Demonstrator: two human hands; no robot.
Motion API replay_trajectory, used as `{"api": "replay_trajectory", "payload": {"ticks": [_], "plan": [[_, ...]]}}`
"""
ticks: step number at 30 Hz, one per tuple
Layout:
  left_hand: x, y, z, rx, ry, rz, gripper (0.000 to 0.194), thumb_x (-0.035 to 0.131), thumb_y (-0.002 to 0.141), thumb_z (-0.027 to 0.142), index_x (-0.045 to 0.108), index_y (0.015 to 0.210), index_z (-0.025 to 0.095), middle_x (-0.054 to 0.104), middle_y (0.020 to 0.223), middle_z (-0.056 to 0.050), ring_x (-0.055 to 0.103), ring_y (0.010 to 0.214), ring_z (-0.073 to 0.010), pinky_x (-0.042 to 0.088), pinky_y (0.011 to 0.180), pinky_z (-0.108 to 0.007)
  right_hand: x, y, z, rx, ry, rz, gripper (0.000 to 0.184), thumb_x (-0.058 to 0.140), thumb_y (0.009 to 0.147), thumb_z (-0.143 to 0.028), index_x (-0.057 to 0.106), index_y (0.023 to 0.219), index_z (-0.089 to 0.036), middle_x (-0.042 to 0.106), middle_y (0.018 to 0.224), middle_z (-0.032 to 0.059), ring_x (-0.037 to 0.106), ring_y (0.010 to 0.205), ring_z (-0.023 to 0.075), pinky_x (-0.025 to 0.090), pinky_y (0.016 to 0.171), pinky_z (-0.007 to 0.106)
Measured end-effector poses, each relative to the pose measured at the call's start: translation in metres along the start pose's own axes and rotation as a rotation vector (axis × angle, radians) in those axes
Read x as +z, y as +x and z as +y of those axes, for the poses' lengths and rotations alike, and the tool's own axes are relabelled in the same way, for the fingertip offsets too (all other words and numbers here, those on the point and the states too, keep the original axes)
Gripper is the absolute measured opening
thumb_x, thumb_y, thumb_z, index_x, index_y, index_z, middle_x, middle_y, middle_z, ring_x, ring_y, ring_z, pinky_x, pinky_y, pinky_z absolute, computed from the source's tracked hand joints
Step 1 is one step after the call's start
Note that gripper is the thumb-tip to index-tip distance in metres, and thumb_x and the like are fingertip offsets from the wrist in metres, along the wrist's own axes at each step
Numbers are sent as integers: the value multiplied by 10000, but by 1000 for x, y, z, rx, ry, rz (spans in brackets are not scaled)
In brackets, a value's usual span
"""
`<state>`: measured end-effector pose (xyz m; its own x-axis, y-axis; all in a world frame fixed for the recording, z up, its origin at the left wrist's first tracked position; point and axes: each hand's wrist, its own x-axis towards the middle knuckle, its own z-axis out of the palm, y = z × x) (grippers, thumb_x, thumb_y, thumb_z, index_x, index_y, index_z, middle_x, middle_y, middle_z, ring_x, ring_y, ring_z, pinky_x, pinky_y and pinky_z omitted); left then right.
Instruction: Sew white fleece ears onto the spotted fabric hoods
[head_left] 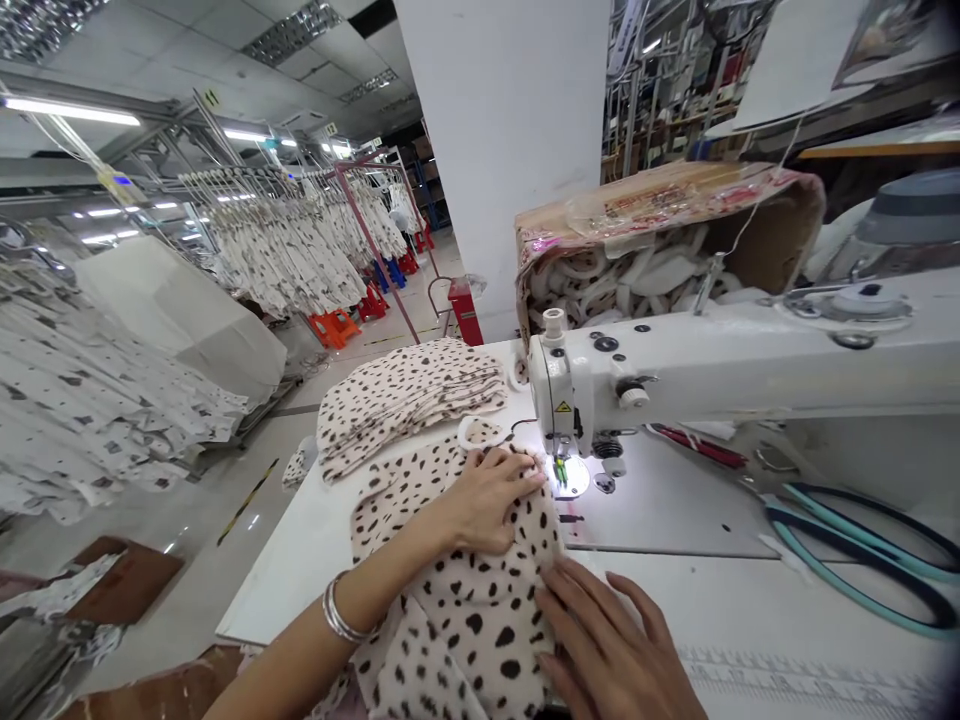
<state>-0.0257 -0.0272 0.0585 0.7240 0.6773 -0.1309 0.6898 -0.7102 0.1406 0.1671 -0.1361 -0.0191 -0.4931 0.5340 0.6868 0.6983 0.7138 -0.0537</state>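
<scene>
A cream fabric piece with dark spots [465, 610] lies on the white sewing table [300, 560], its far edge at the needle of the white sewing machine [675, 375]. My left hand [491, 500] rests flat on the fabric just left of the presser foot [564, 472], fingers stretched toward the needle. A silver bangle sits on that wrist. My right hand [611, 645] lies flat at the fabric's right edge nearer me, fingers spread and pressing the cloth down.
A stack of the same spotted pieces [409, 395] sits beyond the left hand. A cardboard box of white padded pieces [660, 250] stands behind the machine. Teal scissors [855, 550] lie at the right. Racks of hanging spotted garments [300, 240] fill the aisle at left.
</scene>
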Motion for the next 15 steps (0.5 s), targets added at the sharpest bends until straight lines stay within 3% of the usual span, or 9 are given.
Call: {"api": "replay_trajectory", "payload": {"ticks": [4,9,12,15], "plan": [[4,13,-13,-7,-164,24,701,554,704,205,415,1389,256,386,1488,-54,321,1354,-321,216,1128,-512,3,1,8,-17,-82,-29,419,497,932,-410,591,1228,-129,655,1219,94,595,1131,238,369,927,390],[11,39,-32,-75,-352,36,536,574,761,266,503,1287,189,528,1349,-111,479,1238,-325,379,1046,-455,1,-7,18,55,-96,-77,389,523,929,-382,586,1246,-166,625,1269,72,573,1171,234,335,994,412],[14,40,-33,-111,-404,68,619,597,762,288,407,1340,175,547,1321,-148,542,1167,-333,469,945,-441,-3,-16,17,40,-33,-80,316,568,905,-381,633,1168,-218,658,1221,39,602,1132,214,384,951,376],[18,30,-23,-101,-462,130,663,585,760,245,330,1368,176,529,1351,-147,525,1209,-309,472,957,-424,-7,-25,11,26,37,-61,263,617,872,-375,654,1103,-253,709,1095,-4,656,1018,181,441,862,328]]}}
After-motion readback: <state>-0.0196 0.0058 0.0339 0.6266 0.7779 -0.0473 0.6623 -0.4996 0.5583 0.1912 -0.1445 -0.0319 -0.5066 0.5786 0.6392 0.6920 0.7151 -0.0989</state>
